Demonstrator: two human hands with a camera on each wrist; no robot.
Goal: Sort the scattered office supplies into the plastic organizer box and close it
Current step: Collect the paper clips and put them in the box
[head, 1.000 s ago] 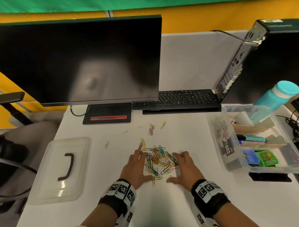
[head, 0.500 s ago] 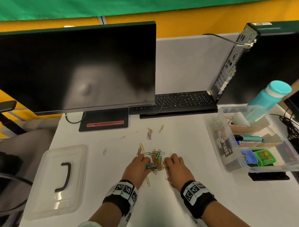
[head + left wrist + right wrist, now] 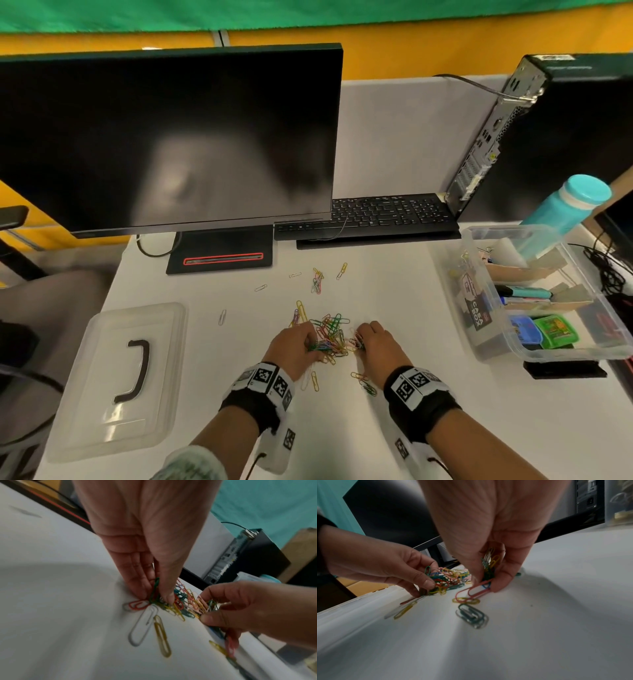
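Observation:
A pile of coloured paper clips (image 3: 331,333) lies on the white desk between my hands. My left hand (image 3: 296,346) pinches clips at the pile's left side, thumb and fingers closed on a green bunch (image 3: 155,593). My right hand (image 3: 371,344) pinches another bunch of clips (image 3: 488,566) at the pile's right side. Loose clips (image 3: 317,279) lie farther back, and a few more clips (image 3: 364,383) sit near my wrists. The clear organizer box (image 3: 479,346) stands open at the right, holding markers, cardboard dividers and small blue and green items. Its clear lid (image 3: 102,421) with a black handle lies at the left.
A dark monitor (image 3: 164,137) and its base (image 3: 222,255) stand behind the clips. A black keyboard (image 3: 373,214) and a computer tower (image 3: 534,137) are at the back right. A teal bottle (image 3: 565,202) stands behind the box. Cables (image 3: 606,270) trail at the far right.
Both hands went from lying flat and spread over the clips to drawing together and curling, and the pile has been gathered into a tighter heap between them.

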